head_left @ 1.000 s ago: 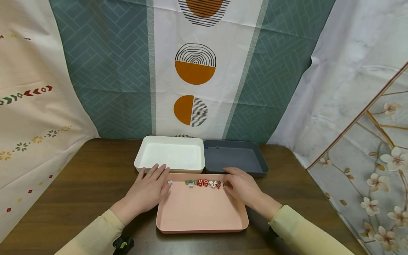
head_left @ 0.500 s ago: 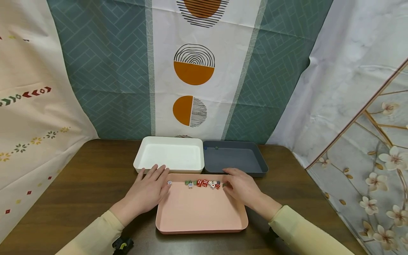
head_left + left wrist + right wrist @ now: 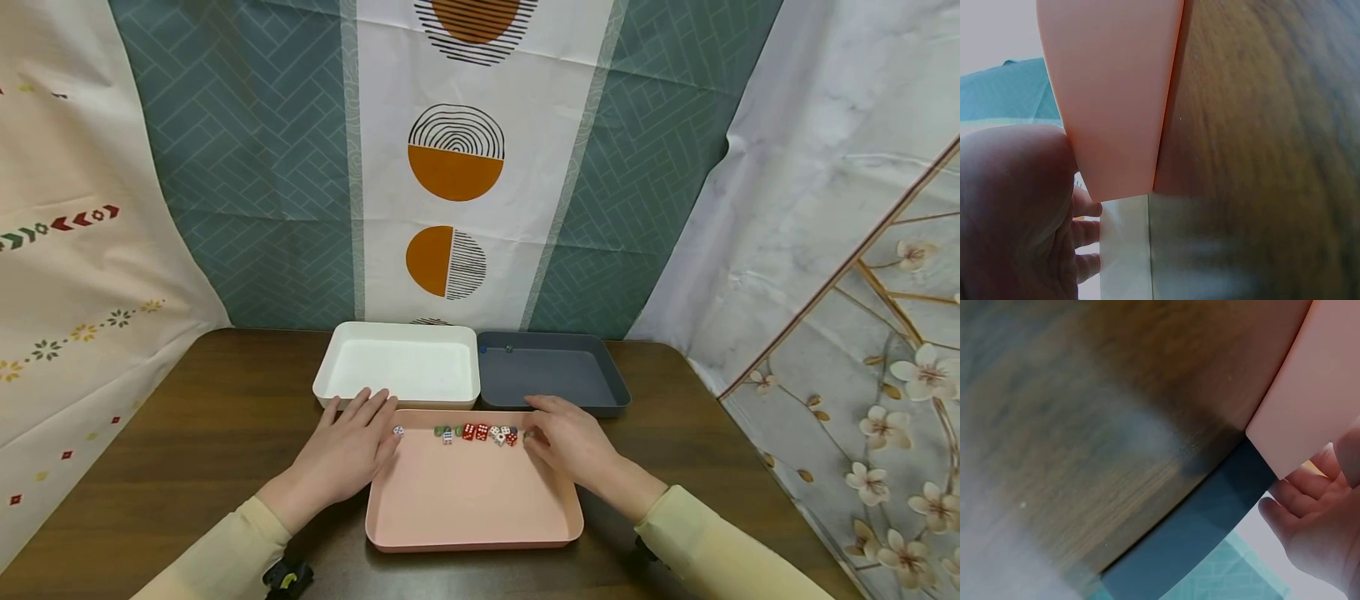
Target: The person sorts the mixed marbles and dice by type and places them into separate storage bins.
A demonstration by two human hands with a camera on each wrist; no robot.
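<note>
In the head view a pink tray [image 3: 472, 500] holds several small dice along its far side. Among them are red dice [image 3: 475, 432], white dice [image 3: 499, 433] and green ones [image 3: 442, 431]. One white die [image 3: 398, 431] lies apart, close to my left hand [image 3: 348, 446]. That hand rests over the tray's far left corner, fingers extended toward the white tray [image 3: 405, 367]. My right hand [image 3: 566, 437] lies over the far right corner, its fingers relaxed and slightly bent. A small dark green piece [image 3: 528, 434] shows at its thumb side; whether they touch is hidden.
Behind the pink tray, a dark blue-grey tray [image 3: 555, 371] stands beside the white one, with a blue die [image 3: 483, 349] and a small greenish die [image 3: 509, 348] at its far left. The brown wooden table [image 3: 202, 433] is backed by patterned cloth [image 3: 247, 167].
</note>
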